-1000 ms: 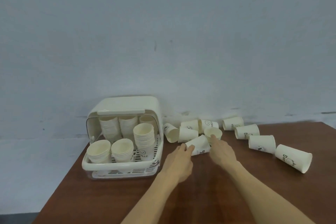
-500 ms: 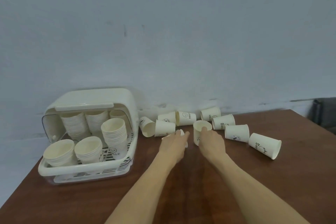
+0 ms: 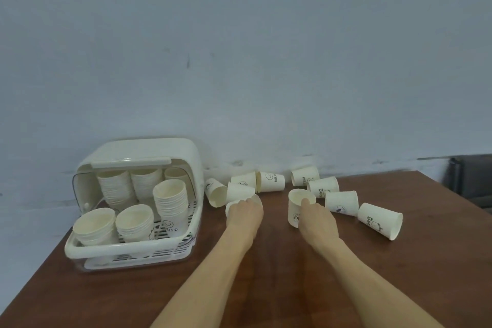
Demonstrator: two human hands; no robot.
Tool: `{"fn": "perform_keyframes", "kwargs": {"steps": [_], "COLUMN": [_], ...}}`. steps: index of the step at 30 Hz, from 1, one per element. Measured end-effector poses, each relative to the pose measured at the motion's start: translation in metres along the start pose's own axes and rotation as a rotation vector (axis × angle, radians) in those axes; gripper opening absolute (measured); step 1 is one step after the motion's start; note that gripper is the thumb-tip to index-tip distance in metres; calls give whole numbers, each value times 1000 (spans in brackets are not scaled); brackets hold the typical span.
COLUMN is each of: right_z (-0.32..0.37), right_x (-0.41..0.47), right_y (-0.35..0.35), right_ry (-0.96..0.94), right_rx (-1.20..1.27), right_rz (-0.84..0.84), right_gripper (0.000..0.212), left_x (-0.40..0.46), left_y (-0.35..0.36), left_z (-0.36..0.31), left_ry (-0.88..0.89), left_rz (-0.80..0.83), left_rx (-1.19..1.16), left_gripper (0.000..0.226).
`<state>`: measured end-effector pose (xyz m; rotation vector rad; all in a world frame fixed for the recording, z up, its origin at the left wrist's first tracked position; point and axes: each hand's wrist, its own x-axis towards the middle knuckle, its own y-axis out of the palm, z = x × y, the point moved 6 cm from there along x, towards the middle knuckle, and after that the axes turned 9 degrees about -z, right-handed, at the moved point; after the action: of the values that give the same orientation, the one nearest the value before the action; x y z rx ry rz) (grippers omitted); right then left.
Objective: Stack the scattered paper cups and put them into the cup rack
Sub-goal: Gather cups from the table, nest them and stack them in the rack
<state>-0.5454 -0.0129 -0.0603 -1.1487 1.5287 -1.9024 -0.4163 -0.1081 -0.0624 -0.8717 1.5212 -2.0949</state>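
Now my right hand (image 3: 316,217) grips an upright cup (image 3: 298,206) on the table (image 3: 266,274), thumb at its rim, while my left hand (image 3: 246,214) curls over a tipped cup (image 3: 231,208) beside the rack (image 3: 133,205), other cups (image 3: 340,202) lying scattered behind.

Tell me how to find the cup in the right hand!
Start at the white cup rack on the brown table, then look right past the cups lying on their sides. The held cup, gripped by the right hand, is the only loose one standing upright, mouth up.
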Motion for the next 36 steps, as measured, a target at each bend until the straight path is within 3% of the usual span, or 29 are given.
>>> {"fn": "perform_keyframes", "kwargs": {"steps": [9,17,29,36], "right_z": [30,64,148,198], "right_x": [-19,-29,-41,-49], "right_y": [-36,-72,-115,-130], "right_ry": [-59,-86,-252,-355], "right_rx": [44,108,194,238], "right_rz": [-46,-80,-167,-192], "right_gripper": [27,23,20,18], "left_x": [-44,-77,-123,-148], "left_y": [-58,-98,-120,-117], "left_z": [33,87,166,213], "left_ry": [81,-94,-280,-377], "left_rz": [-156,-274,-381,-412], "left_rx": [10,-114,-137,-72], "left_gripper": [36,36,22,28]}}
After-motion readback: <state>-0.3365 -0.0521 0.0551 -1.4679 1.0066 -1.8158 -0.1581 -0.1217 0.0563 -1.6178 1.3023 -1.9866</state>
